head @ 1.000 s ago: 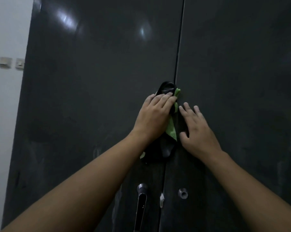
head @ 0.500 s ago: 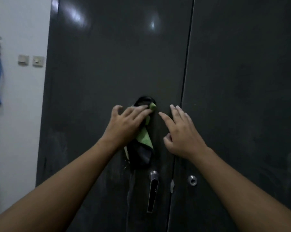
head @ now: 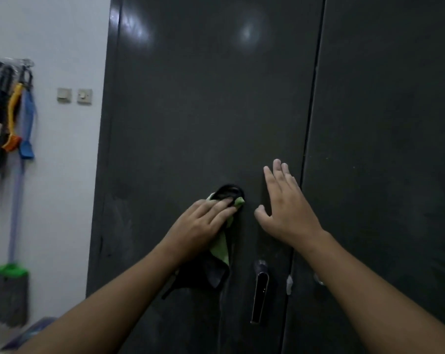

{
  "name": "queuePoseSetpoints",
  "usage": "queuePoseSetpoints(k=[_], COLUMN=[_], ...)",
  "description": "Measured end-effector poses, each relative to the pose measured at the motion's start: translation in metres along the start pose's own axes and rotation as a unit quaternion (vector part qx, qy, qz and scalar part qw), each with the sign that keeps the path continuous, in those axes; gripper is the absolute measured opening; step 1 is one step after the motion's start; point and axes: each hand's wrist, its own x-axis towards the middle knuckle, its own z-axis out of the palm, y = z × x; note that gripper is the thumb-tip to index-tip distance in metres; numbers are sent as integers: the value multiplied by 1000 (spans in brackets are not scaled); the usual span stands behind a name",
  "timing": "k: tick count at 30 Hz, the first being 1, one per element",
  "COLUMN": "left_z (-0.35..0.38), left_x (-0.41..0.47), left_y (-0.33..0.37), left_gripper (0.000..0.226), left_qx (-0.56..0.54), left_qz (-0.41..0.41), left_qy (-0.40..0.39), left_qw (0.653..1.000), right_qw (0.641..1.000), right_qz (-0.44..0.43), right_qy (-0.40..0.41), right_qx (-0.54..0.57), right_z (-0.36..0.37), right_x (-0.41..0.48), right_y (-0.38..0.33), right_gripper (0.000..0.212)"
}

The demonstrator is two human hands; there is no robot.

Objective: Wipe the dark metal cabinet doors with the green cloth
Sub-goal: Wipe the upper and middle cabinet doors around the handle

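Two tall dark metal cabinet doors fill the view, the left door and the right door, split by a vertical seam. My left hand presses the green cloth flat against the left door, with a dark part of the cloth hanging below the palm. My right hand lies flat with fingers spread on the left door, just left of the seam and apart from the cloth. A metal lever handle hangs below, between my two forearms.
To the left is a white wall with two switches. Brushes hang from a rack there, and a mop with a green head stands against the wall. A small round lock sits on the right door.
Both hands and the cloth have slid leftward across the left door, away from the seam. The view has swung left, so more of the white wall, the brushes and the mop now show.
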Motion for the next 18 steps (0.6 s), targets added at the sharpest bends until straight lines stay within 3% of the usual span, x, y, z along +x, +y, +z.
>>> queuePoseSetpoints(k=[3,7,9,11,15,18], left_z=[-10,-19,-18,-13,8,13], left_x=[30,89,104,102,63,34], left_y=[-19,-21,-8,6,38,47], left_gripper=[44,55,56,52,44,42], left_qx=[14,-69,-104,-117,-142,-132], left_qz=[-6,-242,-276,-219,-21,40], left_qy=[9,60,73,63,-36,-66], left_qw=[1000,966,953,967,989,988], right_qw=[1000,998,995,994,993,996], right_qz=[1,16,26,34,65,28], right_qy=[-1,5,10,6,-5,0], right_qx=[11,67,96,101,95,79], right_z=[1,-5,-12,-17,-24,-23], right_x=[1,1,0,-2,-1,-2], right_y=[0,0,1,3,3,-4], right_gripper=[83,82,84,88,92,81])
